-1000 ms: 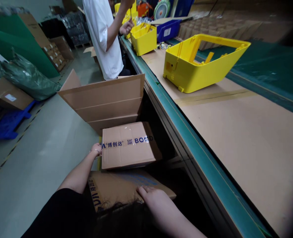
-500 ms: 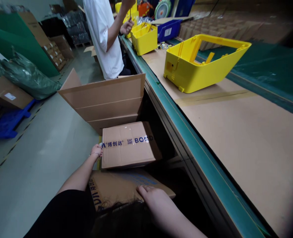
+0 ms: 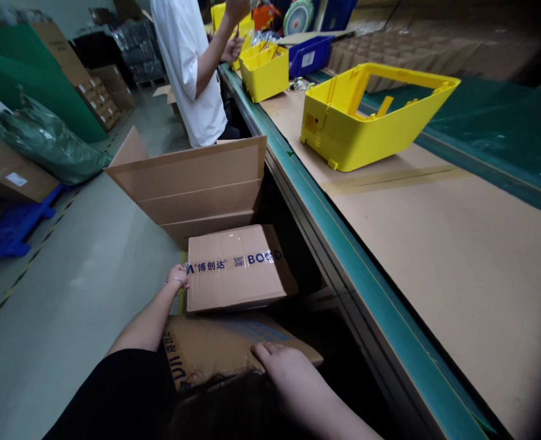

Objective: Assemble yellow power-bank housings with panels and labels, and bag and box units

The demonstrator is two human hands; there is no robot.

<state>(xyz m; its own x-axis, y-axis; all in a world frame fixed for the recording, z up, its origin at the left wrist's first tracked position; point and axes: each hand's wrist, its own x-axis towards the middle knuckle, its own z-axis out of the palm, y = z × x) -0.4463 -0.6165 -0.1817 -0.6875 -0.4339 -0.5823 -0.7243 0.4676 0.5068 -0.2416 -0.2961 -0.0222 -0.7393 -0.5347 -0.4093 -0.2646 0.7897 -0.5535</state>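
A taped cardboard box [image 3: 233, 287] with blue printing sits low beside the bench. My left hand [image 3: 177, 276], a thin bracelet at its wrist, is closed at the box's left edge; a small pale bit shows by its fingertips. Nearer my body is a second cardboard box [image 3: 215, 348], tilted, with blue and dark print. On its upper face lies my right hand [image 3: 279, 363], fingers stretched and resting near the edge. Dark clothing and shadow hide this box's lower part. Behind the taped box stands an open carton [image 3: 201, 180] with raised flaps.
To the right runs a green-edged bench [image 3: 343, 244] covered with cardboard, bearing a yellow plastic housing [image 3: 371, 140]. Farther along are another yellow housing [image 3: 265, 76] and a blue bin [image 3: 313, 55]. A person in a white shirt [image 3: 190, 73] stands there. A blue pallet [image 3: 13, 235] lies left.
Both hands stay almost where they were on the boxes. The whole view has shifted slightly, and the other person's hands have moved a little.
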